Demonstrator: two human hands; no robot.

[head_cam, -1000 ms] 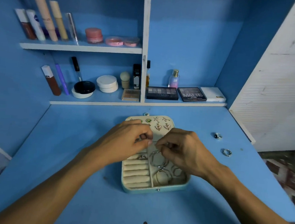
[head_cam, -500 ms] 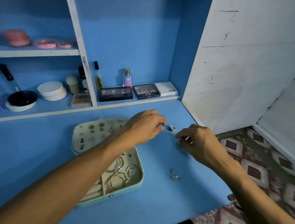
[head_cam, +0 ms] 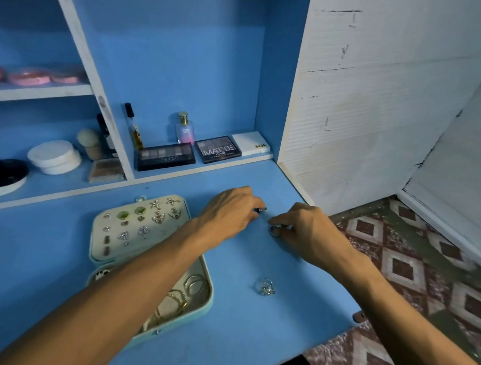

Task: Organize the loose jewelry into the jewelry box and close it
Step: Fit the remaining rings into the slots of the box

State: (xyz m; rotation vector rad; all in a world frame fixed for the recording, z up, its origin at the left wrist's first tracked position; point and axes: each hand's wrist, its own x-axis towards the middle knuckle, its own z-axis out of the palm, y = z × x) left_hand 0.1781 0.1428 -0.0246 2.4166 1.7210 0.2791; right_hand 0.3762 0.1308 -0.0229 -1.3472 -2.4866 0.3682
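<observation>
Blue desk [head_cam: 234,342] below us, and the jewelry box [head_cam: 207,303] lies wide open at its left side, lid [head_cam: 97,239] flat toward the shelf [head_cam: 206,164]. We see earrings [head_cam: 157,217] pinned across the lid's cream pad and gold bangles [head_cam: 195,283] in the base, partly hidden under the left forearm. That arm reaches across the box, and the left hand [head_cam: 228,210] is down on the desk to the box's right, fingers curled, tips pinching a small dark ring [head_cam: 261,210]. Just beside it, the right hand [head_cam: 310,232] pinches a silvery ring [head_cam: 274,231] between thumb and forefinger, low against the surface. Nearer us, one sparkly ring [head_cam: 266,288] sits loose on the desk, apart from both hands. On the shelf behind we spot two eyeshadow palettes [head_cam: 164,156] and a perfume bottle [head_cam: 185,129].
</observation>
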